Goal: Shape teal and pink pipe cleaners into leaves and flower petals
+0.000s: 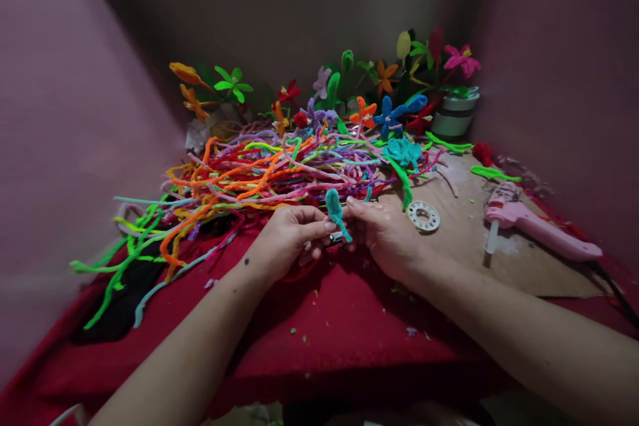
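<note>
A teal pipe-cleaner petal [333,206], looped at the top with a twisted tail below, stands between my two hands above the front of the table. My left hand [292,236] pinches at it from the left with thumb and forefinger. From the right, my right hand [387,233] has its thumb and bent fingers closed at the petal's side. A small shiny metal piece [336,237] shows under the petal by my left fingertips; its kind I cannot make out. The lower fingers of both hands are partly hidden.
Loose pipe cleaners [279,173] lie heaped behind my hands. Finished pipe-cleaner flowers [389,116] stand along the back. On the cardboard [449,259] at right rest a pink glue gun [544,223], a white holed disc [423,217] and a teal flower [402,153]. Red cloth [319,326] covers the table.
</note>
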